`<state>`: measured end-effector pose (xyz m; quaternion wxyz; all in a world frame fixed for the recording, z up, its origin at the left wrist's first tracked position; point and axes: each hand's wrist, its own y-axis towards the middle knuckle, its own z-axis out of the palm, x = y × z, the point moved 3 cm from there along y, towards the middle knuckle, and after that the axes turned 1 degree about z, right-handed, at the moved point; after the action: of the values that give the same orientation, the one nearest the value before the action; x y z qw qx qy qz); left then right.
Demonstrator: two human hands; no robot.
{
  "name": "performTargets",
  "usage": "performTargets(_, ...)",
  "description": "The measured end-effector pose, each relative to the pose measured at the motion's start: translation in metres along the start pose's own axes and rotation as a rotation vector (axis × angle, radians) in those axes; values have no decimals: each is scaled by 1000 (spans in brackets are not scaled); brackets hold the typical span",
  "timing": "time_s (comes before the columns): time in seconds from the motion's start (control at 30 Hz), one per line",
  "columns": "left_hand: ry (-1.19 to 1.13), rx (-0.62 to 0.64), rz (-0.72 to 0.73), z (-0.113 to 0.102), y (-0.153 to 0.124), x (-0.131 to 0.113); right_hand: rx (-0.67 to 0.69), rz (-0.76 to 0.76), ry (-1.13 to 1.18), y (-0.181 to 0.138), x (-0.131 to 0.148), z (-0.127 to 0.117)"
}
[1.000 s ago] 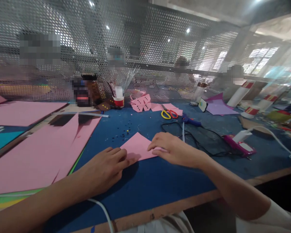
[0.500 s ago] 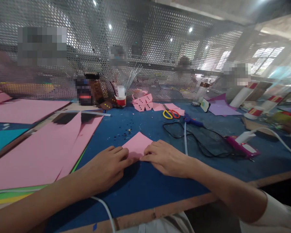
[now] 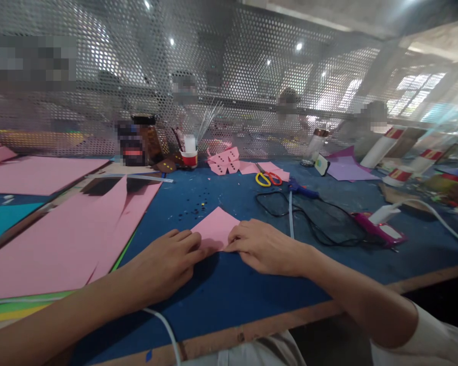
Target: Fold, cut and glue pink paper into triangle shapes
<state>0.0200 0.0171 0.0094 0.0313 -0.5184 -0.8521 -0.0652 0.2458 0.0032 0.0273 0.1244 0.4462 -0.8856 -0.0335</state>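
A small piece of pink paper lies on the blue tabletop in front of me, one corner pointing away and its near edge folded. My left hand pinches that near edge on the left, thumb stretched along it. At the right end of the same edge, my right hand has its thumb and fingers closed on the paper. Both hands partly cover the paper's sides. Farther off stands a pink paper cutout with black dots, close to yellow-and-red scissors.
Large pink sheets lie on the left. A blue glue gun with a black cord rests to the right, near a magenta power strip. A cup stands by the perforated metal screen. People are visible behind it.
My right hand has shifted very slightly along the folded edge. The left hand and the paper are nearly unmoved; the whole view has drifted a little.
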Motion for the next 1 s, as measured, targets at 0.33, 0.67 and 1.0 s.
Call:
performTargets(0.33, -25, -5, -13, -2, -1, -1, 8, 27, 16, -4, -3, -10)
performTargets(0.67, -47, 5, -10, -2, 0, -1, 28, 116, 29, -12, -12, -18)
performTargets(1.0, -44, 8, -4, 2, -1, 1, -11, 134, 91, -8, -17, -17)
